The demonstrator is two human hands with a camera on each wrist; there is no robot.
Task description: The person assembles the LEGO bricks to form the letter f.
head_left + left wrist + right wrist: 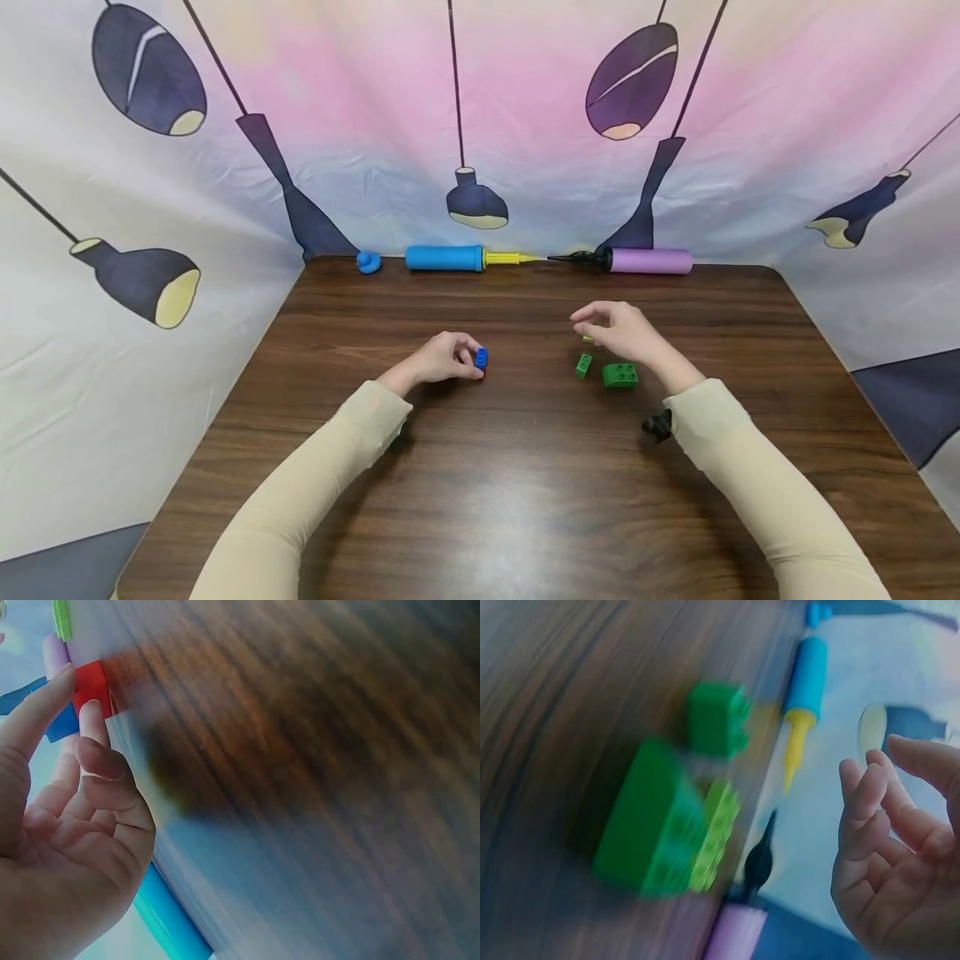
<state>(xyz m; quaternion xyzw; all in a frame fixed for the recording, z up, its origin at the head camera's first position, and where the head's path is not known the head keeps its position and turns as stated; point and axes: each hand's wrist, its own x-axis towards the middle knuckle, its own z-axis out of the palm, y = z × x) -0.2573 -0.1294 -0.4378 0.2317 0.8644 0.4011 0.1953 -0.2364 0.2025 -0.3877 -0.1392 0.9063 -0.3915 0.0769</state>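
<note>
My left hand (pixel 441 358) pinches a small stack of toy building bricks between thumb and fingertips, left of the table's middle. A blue brick (pixel 482 357) tops the stack, and under it is a red brick (pixel 91 690), mostly hidden in the head view. Across the table, my right hand (pixel 624 335) hovers with bent fingers and nothing between them. Below its fingertips in the head view peeks a lime green brick (pixel 588 338), largely covered by the hand. Nearer to me lie a small green brick (pixel 583 365) and a larger green brick (pixel 619 376) with one sloped or curved end.
Along the back edge of the wooden table (pixel 480 500) lie a blue rubber duck (pixel 368 262), a blue and yellow hand pump (pixel 446 258) and a purple and black hand pump (pixel 651 261). Behind them hangs a cloth (pixel 360 100) printed with lamps.
</note>
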